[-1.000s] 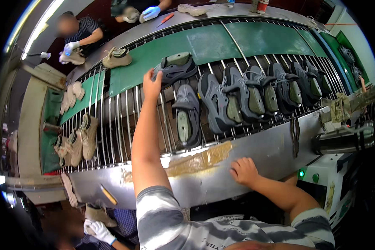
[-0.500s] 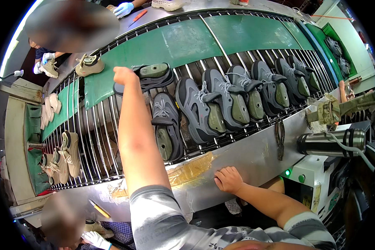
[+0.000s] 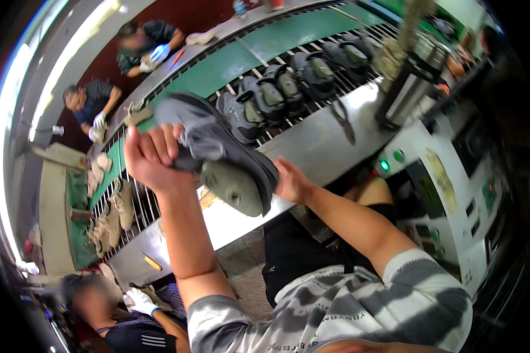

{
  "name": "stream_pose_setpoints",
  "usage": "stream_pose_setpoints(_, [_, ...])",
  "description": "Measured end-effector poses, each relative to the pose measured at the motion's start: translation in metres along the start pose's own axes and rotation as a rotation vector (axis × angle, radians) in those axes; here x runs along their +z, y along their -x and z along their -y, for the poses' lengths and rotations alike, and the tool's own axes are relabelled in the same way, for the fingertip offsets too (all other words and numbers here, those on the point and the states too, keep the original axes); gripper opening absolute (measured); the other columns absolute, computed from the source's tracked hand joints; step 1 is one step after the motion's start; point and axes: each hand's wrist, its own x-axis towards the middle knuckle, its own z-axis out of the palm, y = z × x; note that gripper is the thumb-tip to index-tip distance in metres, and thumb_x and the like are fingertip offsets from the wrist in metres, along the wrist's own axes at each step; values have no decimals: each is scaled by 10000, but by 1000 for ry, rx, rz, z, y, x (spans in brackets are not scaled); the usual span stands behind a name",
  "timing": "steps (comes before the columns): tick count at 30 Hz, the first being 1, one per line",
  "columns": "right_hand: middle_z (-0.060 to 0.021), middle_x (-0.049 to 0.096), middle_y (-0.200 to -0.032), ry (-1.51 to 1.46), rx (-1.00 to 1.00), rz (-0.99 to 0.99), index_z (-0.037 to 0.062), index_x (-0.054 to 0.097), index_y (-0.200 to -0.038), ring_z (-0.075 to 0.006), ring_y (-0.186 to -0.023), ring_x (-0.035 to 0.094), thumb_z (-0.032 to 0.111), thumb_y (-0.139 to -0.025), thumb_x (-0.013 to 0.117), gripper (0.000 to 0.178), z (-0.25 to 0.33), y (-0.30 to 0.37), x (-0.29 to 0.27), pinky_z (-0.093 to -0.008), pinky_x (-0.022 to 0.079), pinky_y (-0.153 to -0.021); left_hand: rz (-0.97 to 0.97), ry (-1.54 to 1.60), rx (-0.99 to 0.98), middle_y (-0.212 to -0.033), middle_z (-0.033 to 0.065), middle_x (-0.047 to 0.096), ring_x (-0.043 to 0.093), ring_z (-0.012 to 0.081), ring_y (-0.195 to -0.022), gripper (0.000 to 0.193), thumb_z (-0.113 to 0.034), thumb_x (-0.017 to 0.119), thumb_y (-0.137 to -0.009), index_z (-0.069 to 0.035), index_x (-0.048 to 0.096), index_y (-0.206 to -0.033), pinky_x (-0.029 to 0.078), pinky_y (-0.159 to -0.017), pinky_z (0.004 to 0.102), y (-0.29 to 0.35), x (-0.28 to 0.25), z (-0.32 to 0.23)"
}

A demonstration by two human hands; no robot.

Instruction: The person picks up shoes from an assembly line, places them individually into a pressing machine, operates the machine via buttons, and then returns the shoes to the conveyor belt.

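A dark grey sneaker (image 3: 250, 156) with an olive-green shoe last (image 3: 232, 187) in its opening is held up in front of me, above the metal table edge. My left hand (image 3: 153, 154) is closed around the tongue and lace side of it. On the other side my right hand (image 3: 292, 181) grips the heel end, its fingertips hidden behind the sole. Behind it, several more grey sneakers (image 3: 282, 88) with green lasts stand in a row on the roller conveyor (image 3: 215, 94).
Pliers (image 3: 343, 120) lie on the metal ledge (image 3: 312, 132), near a steel flask (image 3: 409, 88). A yellow-handled tool (image 3: 152, 262) is at the lower left. Beige shoes (image 3: 113, 215) stand on the left rollers. A white machine (image 3: 418, 156) is at right. Co-workers in gloves (image 3: 140, 301) sit around the line.
My left hand has come back from the conveyor with a grey sneaker, now lifted near me. My right hand has risen from the ledge onto the shoe. The view has tilted.
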Motion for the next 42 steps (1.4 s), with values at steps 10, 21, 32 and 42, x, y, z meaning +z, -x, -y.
stream_pose_setpoints(10, [-144,460,-1399,-257,-478,286,43,367,-1414,-282,-1271,451,417,-887,481,655,-26,331,11,-406,289,-1115,112,533,-661,-415,-10,273,364,137,-482,510,-273,384,-951,-179,249,-468,419,-718,345,219,135,166])
stream_pose_setpoints(21, [-148,433,-1372,468,-1490,-689,70,249,-1462,-277,-1187,513,275,-726,649,862,20,635,-28,-383,425,-1005,1328,-103,-720,-1274,170,541,544,211,-1147,472,-11,538,-893,44,405,-1342,397,-991,315,386,212,272])
stream_pose_setpoints(32, [-209,483,-1347,958,-1125,-2110,76,237,-1484,-303,-1151,551,346,-594,774,1074,210,882,-28,-355,423,-960,470,-771,-785,-720,38,598,555,110,-620,138,-97,553,-906,18,629,-903,477,-602,234,309,-29,384])
stream_pose_setpoints(42, [-253,459,-1367,1058,-336,-2415,72,173,-1495,-377,-1239,482,472,-566,688,1135,282,867,-88,-402,407,-1007,433,-711,-833,-703,39,595,549,111,-610,140,-75,541,-914,25,637,-896,469,-587,233,314,58,371])
